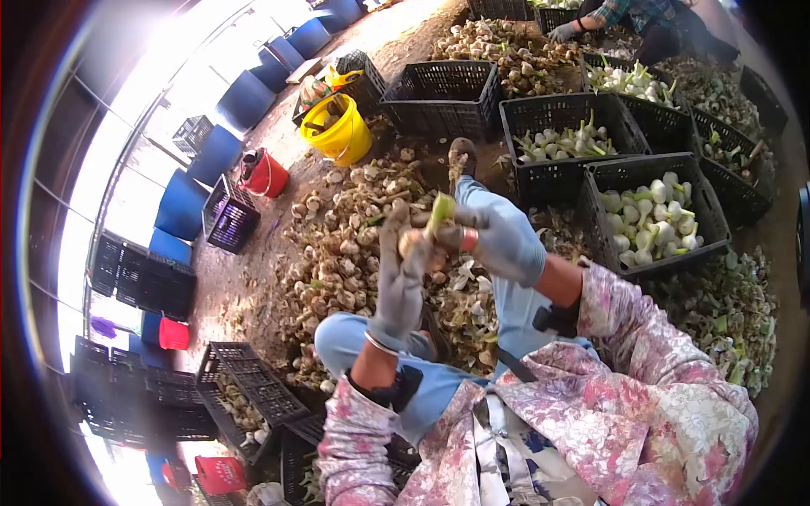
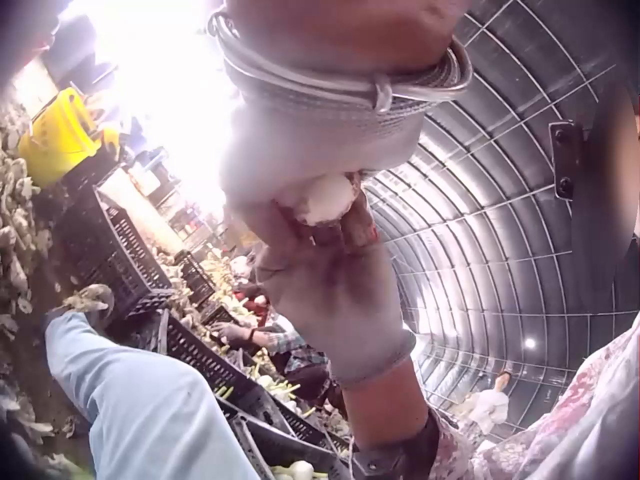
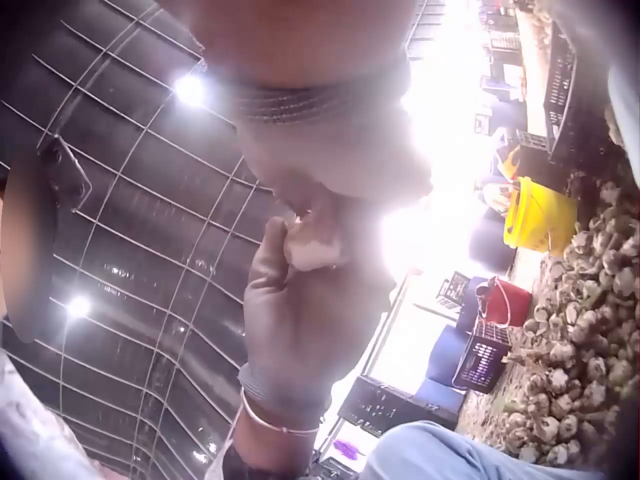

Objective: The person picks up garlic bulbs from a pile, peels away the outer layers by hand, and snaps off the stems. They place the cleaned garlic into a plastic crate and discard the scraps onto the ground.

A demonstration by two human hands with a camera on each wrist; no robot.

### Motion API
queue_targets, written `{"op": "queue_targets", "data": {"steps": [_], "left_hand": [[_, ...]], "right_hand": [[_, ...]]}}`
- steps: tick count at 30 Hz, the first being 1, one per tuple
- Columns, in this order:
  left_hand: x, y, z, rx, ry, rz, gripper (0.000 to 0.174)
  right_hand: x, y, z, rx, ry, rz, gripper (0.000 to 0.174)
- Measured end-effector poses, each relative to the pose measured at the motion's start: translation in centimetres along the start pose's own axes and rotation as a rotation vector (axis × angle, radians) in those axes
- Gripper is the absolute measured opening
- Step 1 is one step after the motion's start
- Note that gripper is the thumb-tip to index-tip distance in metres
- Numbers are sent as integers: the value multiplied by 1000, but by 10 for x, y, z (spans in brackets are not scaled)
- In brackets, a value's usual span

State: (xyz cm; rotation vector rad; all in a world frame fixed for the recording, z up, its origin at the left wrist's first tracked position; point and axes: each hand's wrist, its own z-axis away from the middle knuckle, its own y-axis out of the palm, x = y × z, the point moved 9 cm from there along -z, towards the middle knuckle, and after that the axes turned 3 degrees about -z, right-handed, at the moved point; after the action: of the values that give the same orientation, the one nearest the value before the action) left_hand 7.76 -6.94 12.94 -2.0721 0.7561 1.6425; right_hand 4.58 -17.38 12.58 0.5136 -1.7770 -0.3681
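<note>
Both gloved hands meet around one garlic bulb, its short green stem pointing up and away. The left hand holds the bulb from the left side, with a bracelet at the wrist. From the right, the right hand grips the garlic at its stem end, an orange band round one finger. In the left wrist view the white bulb shows between the two hands. The right wrist view shows the bulb against the left thumb and fingers. Below the hands lies a heap of unpeeled garlic.
A crate of cleaned white garlic stands at the right, with another crate behind it. Ahead are an empty black crate and a yellow bucket. A red bucket stands left. Another person works at the far right.
</note>
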Motion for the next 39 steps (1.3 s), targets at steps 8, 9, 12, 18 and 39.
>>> {"op": "queue_targets", "data": {"steps": [8, 9, 12, 18, 39], "left_hand": [[-45, -12, 4, 126, 82, 166, 49], [-44, -22, 6, 56, 127, -41, 42], [-41, 0, -3, 110, -12, 233, 51], [-31, 3, -44, 123, -16, 290, 44], [37, 0, -145, 594, -383, 422, 61]], "right_hand": [[51, 35, -23, 233, -300, 427, 25], [56, 37, -24, 255, -330, 556, 26], [61, 37, -26, 202, -307, 693, 32], [103, 36, -28, -40, -741, 1157, 23], [30, -102, -110, -541, -255, 637, 23]]}}
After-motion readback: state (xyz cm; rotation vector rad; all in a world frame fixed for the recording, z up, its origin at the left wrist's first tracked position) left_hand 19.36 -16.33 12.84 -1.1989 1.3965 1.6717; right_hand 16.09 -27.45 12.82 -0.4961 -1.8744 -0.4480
